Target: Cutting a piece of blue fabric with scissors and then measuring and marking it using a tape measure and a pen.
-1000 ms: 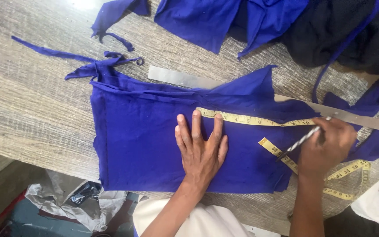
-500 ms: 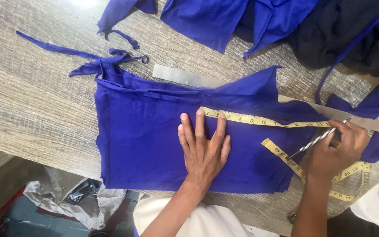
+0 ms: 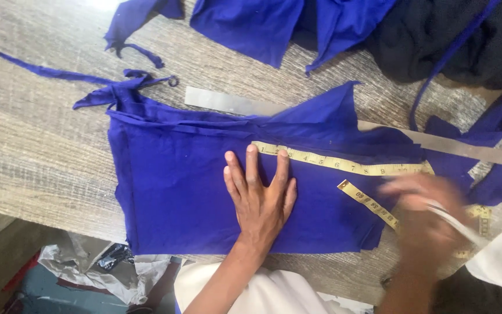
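A folded blue cloth (image 3: pixel 181 180) lies flat on the wood-grain table (image 3: pixel 30 139). My left hand (image 3: pixel 260 195) presses palm-down on it, fingers spread, fingertips touching the end of a yellow measuring tape (image 3: pixel 332 163) laid across the cloth. My right hand (image 3: pixel 422 212) is blurred with motion at the cloth's right edge, over a second stretch of the tape. It grips a thin striped pen-like stick (image 3: pixel 457 224). A long metal ruler (image 3: pixel 228 103) runs under the cloth's far edge.
More blue cloth pieces (image 3: pixel 251 23) and a dark fabric heap (image 3: pixel 454 40) lie at the far side. A blue strip (image 3: pixel 59 75) trails left. Crumpled paper and plastic (image 3: pixel 88 267) sit below the table edge. White fabric (image 3: pixel 501 256) is at the right.
My right hand has moved left and toward me from the ruler, and is now blurred. My left hand stays pressed on the cloth.
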